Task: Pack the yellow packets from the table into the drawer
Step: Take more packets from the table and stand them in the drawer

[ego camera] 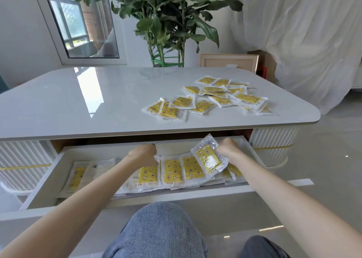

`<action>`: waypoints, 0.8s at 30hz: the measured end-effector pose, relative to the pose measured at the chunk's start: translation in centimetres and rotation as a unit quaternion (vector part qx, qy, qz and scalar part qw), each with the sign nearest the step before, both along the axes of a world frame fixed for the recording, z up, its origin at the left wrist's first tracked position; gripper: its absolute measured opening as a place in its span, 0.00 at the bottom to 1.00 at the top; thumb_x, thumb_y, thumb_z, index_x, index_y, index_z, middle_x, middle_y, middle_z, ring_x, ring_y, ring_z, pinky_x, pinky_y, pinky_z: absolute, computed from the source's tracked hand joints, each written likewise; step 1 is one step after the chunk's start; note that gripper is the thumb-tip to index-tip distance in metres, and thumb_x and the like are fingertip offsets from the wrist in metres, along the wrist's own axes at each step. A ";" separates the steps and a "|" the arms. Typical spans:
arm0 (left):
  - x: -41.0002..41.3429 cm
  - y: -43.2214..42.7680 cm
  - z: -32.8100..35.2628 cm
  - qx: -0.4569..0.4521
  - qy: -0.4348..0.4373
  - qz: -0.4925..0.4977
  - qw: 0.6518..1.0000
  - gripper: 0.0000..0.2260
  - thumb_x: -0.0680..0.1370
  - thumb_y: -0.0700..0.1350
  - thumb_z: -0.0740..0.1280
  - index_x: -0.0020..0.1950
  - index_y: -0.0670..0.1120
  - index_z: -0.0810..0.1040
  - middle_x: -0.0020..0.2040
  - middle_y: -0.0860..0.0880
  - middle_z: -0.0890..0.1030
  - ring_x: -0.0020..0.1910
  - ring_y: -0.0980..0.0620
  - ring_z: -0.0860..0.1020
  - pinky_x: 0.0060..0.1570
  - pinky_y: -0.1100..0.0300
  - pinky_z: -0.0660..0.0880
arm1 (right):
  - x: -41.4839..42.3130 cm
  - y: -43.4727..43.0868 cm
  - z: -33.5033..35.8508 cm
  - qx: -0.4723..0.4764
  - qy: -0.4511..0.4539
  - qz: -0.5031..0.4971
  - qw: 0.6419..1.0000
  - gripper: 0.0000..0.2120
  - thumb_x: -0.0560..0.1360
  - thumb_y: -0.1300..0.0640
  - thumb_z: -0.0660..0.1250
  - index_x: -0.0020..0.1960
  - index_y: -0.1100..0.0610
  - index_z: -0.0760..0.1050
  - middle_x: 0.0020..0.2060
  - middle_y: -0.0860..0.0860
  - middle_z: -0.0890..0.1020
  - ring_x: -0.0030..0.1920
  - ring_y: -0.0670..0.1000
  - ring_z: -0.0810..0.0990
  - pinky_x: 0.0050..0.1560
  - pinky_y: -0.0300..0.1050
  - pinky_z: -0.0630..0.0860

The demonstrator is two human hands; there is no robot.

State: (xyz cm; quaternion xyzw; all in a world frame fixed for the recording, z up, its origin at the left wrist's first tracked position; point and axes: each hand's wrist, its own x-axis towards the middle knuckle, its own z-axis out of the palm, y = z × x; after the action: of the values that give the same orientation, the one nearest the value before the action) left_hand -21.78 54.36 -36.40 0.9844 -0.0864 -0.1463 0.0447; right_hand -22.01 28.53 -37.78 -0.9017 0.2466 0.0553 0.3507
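The white drawer (45,181) stands pulled out under the table (78,105). Several yellow packets (173,172) lie in a row inside it. My right hand (227,147) grips one yellow packet (208,158) by its clear edge, tilted above the right part of the drawer. My left hand (146,154) reaches into the drawer's middle, its curled fingers on the top edge of a laid packet (147,174); whether it pinches that packet is unclear. A loose pile of yellow packets (207,99) lies on the tabletop's right half.
A large potted plant (166,23) stands behind the table. A picture frame (229,62) and a cardboard box (264,62) lean at the back right beside a white curtain. My knees in jeans (160,232) are below the drawer front.
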 end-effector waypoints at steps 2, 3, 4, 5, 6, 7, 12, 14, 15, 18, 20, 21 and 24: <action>0.1 -2.1 -0.3 -0.031 0.011 -0.060 0.998 0.22 0.75 0.50 0.67 0.68 0.48 0.69 0.64 0.48 0.75 0.59 0.49 0.74 0.50 0.58 0.74 | -0.3 -1.4 0.3 -0.010 0.003 -0.013 1.000 0.11 0.75 0.66 0.61 0.36 0.60 0.64 0.33 0.52 0.68 0.35 0.51 0.70 0.30 0.41 0.63; 0.1 -3.2 -0.3 -0.045 0.020 -0.084 0.995 0.23 0.75 0.50 0.68 0.68 0.49 0.68 0.65 0.48 0.74 0.61 0.49 0.74 0.54 0.57 0.74 | -0.5 -2.1 0.4 -0.016 0.000 -0.021 1.000 0.13 0.75 0.66 0.61 0.34 0.59 0.62 0.32 0.52 0.66 0.33 0.50 0.68 0.28 0.41 0.61; 0.1 -4.2 -0.4 -0.052 0.029 -0.107 0.992 0.25 0.74 0.51 0.68 0.69 0.50 0.68 0.66 0.48 0.73 0.63 0.48 0.73 0.58 0.55 0.73 | -0.6 -2.8 0.5 -0.024 -0.002 -0.026 0.999 0.14 0.75 0.67 0.61 0.33 0.59 0.61 0.32 0.52 0.66 0.31 0.50 0.67 0.27 0.41 0.60; 0.1 -5.3 -0.4 -0.051 0.037 -0.131 0.989 0.27 0.74 0.52 0.69 0.71 0.51 0.66 0.68 0.48 0.71 0.65 0.48 0.71 0.61 0.54 0.71 | -0.7 -3.4 0.5 -0.030 -0.004 -0.031 0.999 0.15 0.75 0.68 0.61 0.33 0.59 0.61 0.32 0.52 0.66 0.31 0.50 0.67 0.27 0.41 0.60; 0.1 -6.4 -0.5 -0.046 0.045 -0.154 0.986 0.28 0.74 0.53 0.69 0.72 0.52 0.65 0.69 0.48 0.70 0.66 0.48 0.70 0.64 0.53 0.69 | -0.7 -3.8 0.5 -0.037 -0.002 -0.034 0.999 0.15 0.74 0.69 0.61 0.33 0.59 0.61 0.32 0.53 0.67 0.32 0.50 0.68 0.28 0.40 0.62; 0.2 -7.3 -0.6 -0.043 0.054 -0.171 0.983 0.30 0.73 0.54 0.69 0.73 0.53 0.63 0.70 0.48 0.68 0.67 0.47 0.69 0.65 0.52 0.68 | -0.7 -4.1 0.5 -0.042 -0.001 -0.035 0.998 0.14 0.74 0.70 0.61 0.33 0.59 0.62 0.32 0.53 0.68 0.34 0.51 0.70 0.31 0.40 0.65; 0.1 -10.5 -1.6 -0.003 0.097 -0.216 0.972 0.40 0.72 0.58 0.70 0.77 0.53 0.52 0.76 0.47 0.59 0.73 0.44 0.61 0.70 0.47 0.63 | -1.4 -4.7 0.5 -0.114 0.006 0.019 0.993 0.08 0.75 0.72 0.58 0.48 0.63 0.72 0.43 0.56 0.75 0.43 0.56 0.78 0.40 0.45 0.76; 0.1 -11.2 -2.1 0.030 0.099 -0.235 0.967 0.43 0.71 0.60 0.70 0.78 0.52 0.49 0.77 0.46 0.53 0.75 0.42 0.55 0.73 0.45 0.58 | -1.7 -4.7 0.7 -0.169 -0.014 0.076 0.983 0.16 0.74 0.73 0.58 0.59 0.64 0.74 0.53 0.58 0.78 0.50 0.56 0.80 0.44 0.46 0.77; 0.1 -11.4 -2.3 0.042 0.098 -0.243 0.964 0.44 0.71 0.61 0.70 0.78 0.51 0.48 0.78 0.45 0.51 0.76 0.42 0.53 0.73 0.45 0.56 | -1.8 -4.7 0.6 -0.175 -0.020 0.110 0.978 0.20 0.73 0.73 0.60 0.63 0.62 0.74 0.59 0.57 0.77 0.53 0.55 0.80 0.44 0.45 0.77; 0.6 -12.0 -3.4 0.066 0.091 -0.261 0.959 0.47 0.69 0.62 0.70 0.78 0.49 0.48 0.78 0.43 0.50 0.77 0.42 0.51 0.75 0.46 0.53 | -1.7 -4.7 0.2 -0.163 0.022 0.235 0.958 0.27 0.71 0.68 0.69 0.68 0.53 0.72 0.69 0.53 0.72 0.55 0.51 0.78 0.44 0.39 0.76; 0.9 -12.0 -3.9 0.068 0.087 -0.266 0.958 0.48 0.69 0.62 0.71 0.78 0.48 0.47 0.78 0.44 0.49 0.77 0.43 0.49 0.75 0.46 0.51 | -1.8 -4.5 -0.2 -0.183 0.075 0.302 0.933 0.34 0.68 0.63 0.74 0.72 0.52 0.68 0.70 0.51 0.71 0.65 0.52 0.74 0.59 0.44 0.75; 1.0 -12.0 -4.0 0.067 0.086 -0.268 0.957 0.48 0.70 0.61 0.71 0.78 0.47 0.46 0.78 0.44 0.48 0.77 0.44 0.48 0.75 0.46 0.49 | -1.9 -4.4 -0.3 -0.201 0.092 0.324 0.920 0.37 0.68 0.62 0.76 0.73 0.52 0.66 0.71 0.51 0.70 0.68 0.53 0.71 0.63 0.46 0.72; 0.9 -11.7 -3.9 0.059 0.081 -0.283 0.954 0.47 0.71 0.58 0.71 0.78 0.46 0.46 0.78 0.44 0.47 0.77 0.43 0.47 0.76 0.48 0.46 | -1.9 -4.3 -0.5 -0.246 0.105 0.349 0.898 0.40 0.68 0.59 0.76 0.75 0.50 0.62 0.69 0.51 0.70 0.67 0.54 0.71 0.63 0.45 0.72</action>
State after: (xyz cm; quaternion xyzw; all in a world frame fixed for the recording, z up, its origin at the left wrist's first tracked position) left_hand -20.85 42.62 -40.29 0.9054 -0.3486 -0.2373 -0.0501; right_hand -23.93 24.19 -38.25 -0.9763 -0.0428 0.2066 0.0482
